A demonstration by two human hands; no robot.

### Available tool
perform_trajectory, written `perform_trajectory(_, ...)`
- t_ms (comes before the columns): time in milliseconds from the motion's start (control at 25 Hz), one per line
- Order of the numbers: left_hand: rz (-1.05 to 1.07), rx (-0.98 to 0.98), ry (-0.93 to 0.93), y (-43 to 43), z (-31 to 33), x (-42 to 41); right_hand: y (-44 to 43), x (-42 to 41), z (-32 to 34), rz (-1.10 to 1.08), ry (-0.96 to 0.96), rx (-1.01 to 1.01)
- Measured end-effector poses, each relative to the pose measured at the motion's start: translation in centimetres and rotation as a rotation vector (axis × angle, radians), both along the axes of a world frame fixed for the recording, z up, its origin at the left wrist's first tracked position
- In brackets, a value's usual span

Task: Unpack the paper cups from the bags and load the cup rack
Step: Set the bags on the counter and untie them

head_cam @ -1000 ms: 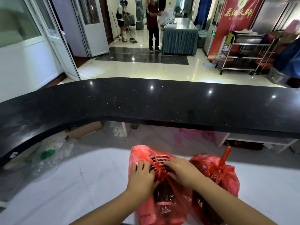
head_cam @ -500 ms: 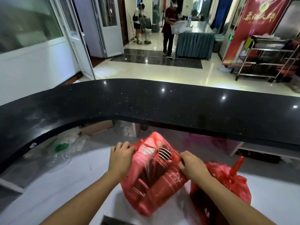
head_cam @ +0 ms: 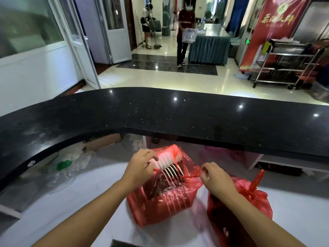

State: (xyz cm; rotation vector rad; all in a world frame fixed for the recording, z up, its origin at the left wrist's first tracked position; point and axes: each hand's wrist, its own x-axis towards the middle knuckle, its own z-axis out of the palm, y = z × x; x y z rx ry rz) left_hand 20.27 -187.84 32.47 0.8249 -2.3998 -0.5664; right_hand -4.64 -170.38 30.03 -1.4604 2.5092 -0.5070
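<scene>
Unpacking step, near the start: getting the first red bag [head_cam: 160, 202] open on the white table [head_cam: 293, 198]. Pinching the bag's left lip w/ the left hand [head_cam: 140, 166], fingers curled tight on the thin plastic. Pinching a thin strip of the bag's right side w/ the right hand [head_cam: 216, 179], stretching it out to the right. So both hands busy, both holding bag, not cups. Can see the paper cups [head_cam: 166, 162] poking out at the mouth, white rims in a row, lying sideways inside the bag (maybe in clear film too, hard to tell). Also a second red bag [head_cam: 252, 207] just beside it on the right, knotted at the top, not opened yet. No cup rack anywhere in view, so no loading yet. Some clear plastic wrap [head_cam: 71, 163] off to the left, below the edge of the black counter [head_cam: 160, 113]. Next, prob.: let go w/ one hand, reach into the mouth, grab the cup stack round the middle, slide it out while pinning the bag down w/ the other hand. Needs a soft grip (easy to squash, paper cups). Needs the mouth wide enough too, to dodge snagging or ripping the thin plastic on the rims. After that: find the rack, then do bag no. 2.
</scene>
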Motion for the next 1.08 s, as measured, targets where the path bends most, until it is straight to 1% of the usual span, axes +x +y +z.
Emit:
perform_trajectory(120, -0.185, -0.144, -0.018, 2.5, 0.9, -5.0, 1.1, -0.8, 2.4, -0.028, 0.057, -0.101)
perform_trajectory(200, -0.290, -0.171, -0.015, 4.4, 0.8, -8.5, 3.2, -1.6, 4.1, -0.071, 0.078, -0.212)
perform_trajectory(280, -0.376, -0.131, -0.005, 6.5, 0.0, -11.4, 6.2, -2.5, 5.2, -0.152, 0.099, -0.345)
perform_trajectory(360, -0.472, -0.085, 0.001, 8.7, -1.4, -14.0, 9.7, -3.7, 5.2, -0.267, 0.082, -0.420)
perform_trajectory(480, -0.582, 0.012, -0.027, 12.4, -3.7, -17.0, 14.7, -5.2, 3.6, -0.401, 0.060, -0.420)
perform_trajectory(600, -0.578, 0.068, -0.026, 14.7, -5.6, -19.3, 17.7, -6.7, 0.9, -0.468, -0.042, -0.386)
perform_trajectory(680, -0.527, 0.100, -0.057, 15.8, -6.3, -20.5, 18.5, -8.0, -1.1, -0.439, -0.103, -0.326)
perform_trajectory(720, -0.488, 0.103, -0.058, 16.2, -6.7, -21.3, 18.5, -8.6, -1.8, -0.383, -0.107, -0.296)
perform_trajectory(800, -0.407, 0.101, -0.048, 16.8, -7.6, -23.0, 17.9, -9.8, -3.2, -0.198, -0.070, -0.265)
perform_trajectory(880, -0.363, 0.136, -0.138, 17.2, -8.0, -24.3, 16.8, -10.5, -4.6, -0.049, -0.043, -0.247)
perform_trajectory(960, -0.357, 0.084, -0.284, 17.3, -8.2, -25.6, 15.6, -11.4, -6.1, -0.024, -0.064, -0.206)
perform_trajectory(1000, -0.356, 0.063, -0.317, 17.5, -8.1, -26.0, 15.2, -12.0, -6.9, -0.025, -0.085, -0.177)
perform_trajectory(1080, -0.327, 0.082, -0.251, 18.4, -7.9, -26.2, 14.7, -13.1, -8.1, -0.007, -0.106, -0.131)
